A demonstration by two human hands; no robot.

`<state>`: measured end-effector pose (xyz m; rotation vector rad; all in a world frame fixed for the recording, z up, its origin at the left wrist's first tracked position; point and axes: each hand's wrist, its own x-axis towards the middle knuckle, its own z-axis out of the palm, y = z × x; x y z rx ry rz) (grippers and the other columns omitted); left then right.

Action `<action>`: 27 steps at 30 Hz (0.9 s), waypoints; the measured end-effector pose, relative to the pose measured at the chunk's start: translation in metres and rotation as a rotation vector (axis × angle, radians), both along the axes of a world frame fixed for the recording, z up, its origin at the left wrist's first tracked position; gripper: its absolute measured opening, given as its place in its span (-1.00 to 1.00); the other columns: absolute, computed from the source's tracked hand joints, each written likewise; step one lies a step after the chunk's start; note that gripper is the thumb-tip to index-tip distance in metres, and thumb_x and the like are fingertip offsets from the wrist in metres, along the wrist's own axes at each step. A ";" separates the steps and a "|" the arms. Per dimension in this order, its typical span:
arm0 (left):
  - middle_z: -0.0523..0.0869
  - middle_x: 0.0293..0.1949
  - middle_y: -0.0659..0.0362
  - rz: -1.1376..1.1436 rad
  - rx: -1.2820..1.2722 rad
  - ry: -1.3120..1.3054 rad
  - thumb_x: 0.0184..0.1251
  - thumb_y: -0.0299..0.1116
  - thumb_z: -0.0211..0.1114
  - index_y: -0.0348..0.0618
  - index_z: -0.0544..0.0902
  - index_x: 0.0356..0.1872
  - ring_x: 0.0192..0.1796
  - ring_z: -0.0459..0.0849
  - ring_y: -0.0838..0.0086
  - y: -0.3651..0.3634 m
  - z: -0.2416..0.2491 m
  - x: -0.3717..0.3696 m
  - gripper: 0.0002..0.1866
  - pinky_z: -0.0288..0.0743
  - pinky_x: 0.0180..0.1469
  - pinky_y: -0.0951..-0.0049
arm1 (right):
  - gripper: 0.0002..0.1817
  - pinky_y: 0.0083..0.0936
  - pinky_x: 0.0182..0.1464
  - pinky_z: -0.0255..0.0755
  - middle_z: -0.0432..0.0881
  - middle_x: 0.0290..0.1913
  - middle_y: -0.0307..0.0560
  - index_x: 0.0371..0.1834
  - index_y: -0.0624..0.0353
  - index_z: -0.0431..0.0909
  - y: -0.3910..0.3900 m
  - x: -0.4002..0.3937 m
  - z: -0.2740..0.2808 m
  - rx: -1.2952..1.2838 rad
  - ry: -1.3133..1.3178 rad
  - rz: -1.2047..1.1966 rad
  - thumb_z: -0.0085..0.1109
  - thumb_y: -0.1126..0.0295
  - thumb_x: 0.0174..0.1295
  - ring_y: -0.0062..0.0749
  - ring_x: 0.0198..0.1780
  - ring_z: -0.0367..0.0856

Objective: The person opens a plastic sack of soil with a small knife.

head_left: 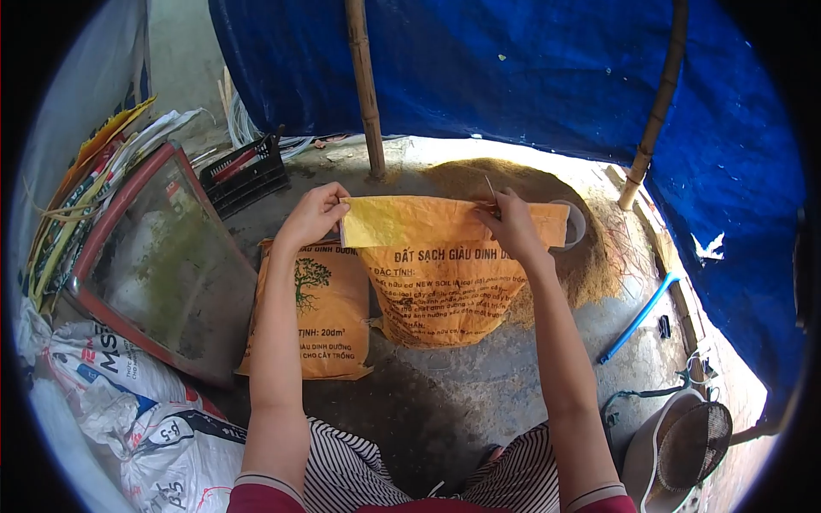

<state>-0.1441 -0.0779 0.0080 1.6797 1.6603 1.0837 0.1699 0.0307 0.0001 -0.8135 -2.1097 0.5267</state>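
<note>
An orange printed sack (445,299) stands upright on the floor in front of me, its top folded over into a flat band. My left hand (318,215) is closed on the left end of that band, thumb and fingers pinching the corner. Farther right, my right hand (511,224) grips the same folded edge. A thin, pale, needle-like piece (490,187) sticks up from the right fingers; its lower part is hidden. Just left of the upright sack, a second orange sack (333,316) with a tree print lies on the floor, partly behind my left forearm.
Brown loose soil (590,265) is heaped behind the sack, with a white round container (571,227) in it. A blue tube (637,319) lies right; a bucket with a sieve (676,449) stands near. White sacks (175,453), a red-framed panel (162,256) and a black crate (248,181) are left.
</note>
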 end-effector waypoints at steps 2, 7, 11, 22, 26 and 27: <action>0.57 -0.42 0.22 0.015 0.115 -0.045 0.37 -0.49 0.15 -0.36 0.48 -0.24 -0.37 0.57 0.61 0.008 -0.013 -0.005 -0.89 0.43 -0.35 0.57 | -0.81 -0.31 -0.13 0.50 0.52 -0.21 0.07 -0.15 0.35 0.61 -0.003 0.004 0.007 -0.062 -0.136 -0.114 0.18 0.49 0.20 -0.16 -0.21 0.60; 0.54 -0.45 0.24 0.010 0.208 0.076 0.29 -0.36 0.28 -0.28 0.59 -0.16 -0.41 0.53 0.57 0.001 -0.005 0.011 -0.79 0.38 -0.37 0.51 | -0.82 -0.27 -0.14 0.46 0.51 -0.25 0.07 -0.26 0.39 0.62 0.001 0.003 0.005 -0.007 -0.109 -0.118 0.18 0.45 0.20 -0.08 -0.22 0.58; 0.55 -0.48 0.18 0.057 0.263 0.269 0.15 -0.25 0.39 -0.23 0.71 -0.25 -0.41 0.52 0.45 0.005 -0.004 0.007 -0.74 0.34 -0.34 0.40 | -0.81 -0.25 -0.15 0.46 0.52 -0.25 0.09 -0.23 0.39 0.61 -0.002 0.003 0.005 0.047 -0.174 -0.149 0.16 0.46 0.21 -0.06 -0.23 0.58; 0.49 0.18 0.00 0.196 0.466 0.582 0.13 -0.29 0.36 -0.26 0.54 0.09 0.23 0.41 0.16 0.006 0.027 0.128 -0.51 0.26 0.29 0.17 | -0.76 -0.40 -0.39 0.46 0.63 -0.32 0.11 -0.11 0.42 0.54 0.003 0.010 0.009 -0.074 -0.191 -0.050 0.13 0.44 0.27 -0.32 -0.42 0.60; 0.52 0.16 0.00 0.090 0.309 0.499 0.08 -0.29 0.41 -0.19 0.51 0.15 0.21 0.44 0.10 0.028 0.008 0.152 -0.44 0.31 0.26 0.17 | -0.76 -0.42 -0.41 0.48 0.61 -0.34 0.01 -0.09 0.37 0.54 0.003 0.011 0.001 -0.059 -0.146 -0.038 0.15 0.41 0.28 -0.34 -0.41 0.60; 0.63 -0.02 -0.02 0.084 0.335 0.481 0.06 -0.28 0.42 -0.16 0.60 0.05 0.09 0.56 0.15 0.033 0.002 0.151 -0.52 0.34 0.22 0.21 | -0.74 -0.45 -0.43 0.49 0.58 -0.37 -0.05 -0.07 0.33 0.54 0.006 0.010 -0.006 -0.027 -0.013 -0.029 0.10 0.34 0.33 -0.36 -0.40 0.60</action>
